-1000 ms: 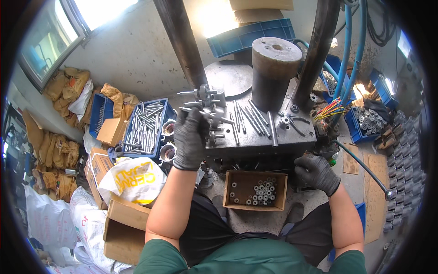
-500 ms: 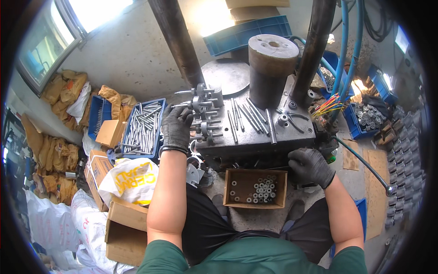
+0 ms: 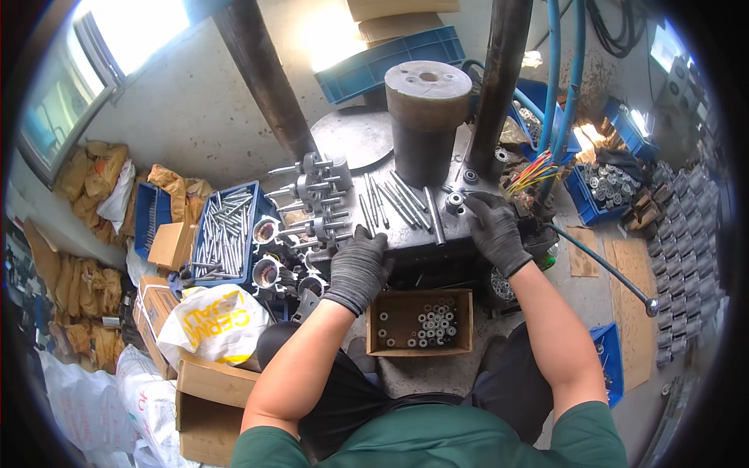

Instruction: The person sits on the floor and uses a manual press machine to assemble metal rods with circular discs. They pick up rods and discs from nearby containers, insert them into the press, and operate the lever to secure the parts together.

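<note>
- Nearest, at 12 o'clock from the wearer: an open cardboard box (image 3: 392, 303) on the floor, small metal rings (image 3: 431, 324) lying in it, mostly toward its 3 o'clock side.
- At 10 o'clock, a white bag (image 3: 214, 324) with yellow print, beside cardboard cartons.
- Between 11 and 12, the gloved left hand (image 3: 359, 267) at the worktable's front edge, fingers bent — whether they grasp anything, I cannot tell.
- At 1 o'clock, the gloved right hand (image 3: 497, 232) over the worktable (image 3: 417, 243), its fingers just beside a small round bearing piece (image 3: 455, 201); its grip is hidden — I cannot tell if it is clenched on something.
- On the tabletop at 12, slim metal rods (image 3: 399, 204) side by side, with a thicker rod (image 3: 434, 216) between them and the bearing piece.
- Toward 11, round metal pieces on shafts (image 3: 309, 191) in a row; toward 10:30, a blue crate (image 3: 256, 204) filled with rods.
- Farther, at 12, a thick upright cylinder (image 3: 427, 117), a blue tray (image 3: 390, 62) behind it.
</note>
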Available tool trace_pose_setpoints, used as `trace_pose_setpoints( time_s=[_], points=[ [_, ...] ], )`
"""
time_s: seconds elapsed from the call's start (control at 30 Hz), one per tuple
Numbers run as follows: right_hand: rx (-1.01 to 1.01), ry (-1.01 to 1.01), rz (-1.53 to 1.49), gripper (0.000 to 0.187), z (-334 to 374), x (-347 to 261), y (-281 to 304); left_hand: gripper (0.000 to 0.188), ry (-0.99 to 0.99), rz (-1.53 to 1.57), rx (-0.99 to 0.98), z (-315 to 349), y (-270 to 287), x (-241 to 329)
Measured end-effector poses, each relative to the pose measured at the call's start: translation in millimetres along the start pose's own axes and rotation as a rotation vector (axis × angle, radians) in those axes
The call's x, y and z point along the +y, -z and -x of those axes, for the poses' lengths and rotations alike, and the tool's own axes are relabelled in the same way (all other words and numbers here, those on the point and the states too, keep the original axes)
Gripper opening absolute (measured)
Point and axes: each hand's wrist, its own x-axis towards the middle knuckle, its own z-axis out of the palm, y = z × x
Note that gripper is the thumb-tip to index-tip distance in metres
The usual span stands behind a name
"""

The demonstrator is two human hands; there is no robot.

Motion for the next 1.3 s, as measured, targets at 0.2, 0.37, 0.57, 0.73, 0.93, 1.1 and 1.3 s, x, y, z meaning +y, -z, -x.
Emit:
trace_pose_setpoints(
  time_s=[0.2, 0.37, 0.57, 0.73, 0.93, 1.1, 1.3],
  points=[
    [0.056, 0.028, 0.029, 0.038, -12.5, -2.9, -19.9, 0.031, 0.126, 0.022, -0.008, -6.8, -16.4, -7.3],
    [0.003, -0.002, -0.047, 0.031, -15.5, -2.9, -20.9, 0.029, 0.507, 1.004, 0.131, 4.2, -37.7, -10.2],
    [0.173, -0.039, -0.193, 0.018, -19.3, -15.8, -15.1, 0.037, 0.695, 1.870, -0.244, 13.6, -31.1, -7.8],
    [0.073, -0.755, -1.259, 0.029, -8.4, -56.3, 4.6, 0.046, 0.276, 1.697, -0.354, 21.8, -6.9, 32.4],
    [-0.055, -0.924, -1.655, 0.041, 4.5, -74.7, 16.6, 0.049, 0.189, 1.565, -0.566, 25.8, -7.1, 56.3],
    [-0.062, -0.757, -1.547, 0.037, 11.9, -68.8, 21.5, 0.044, 0.157, 1.531, -0.539, 23.8, -20.9, 63.6],
    [0.000, -0.767, -1.546, 0.037, 14.0, -79.5, 32.6, 0.040, 0.032, 1.449, -0.435, 22.2, -32.8, 61.3]
  ],
)
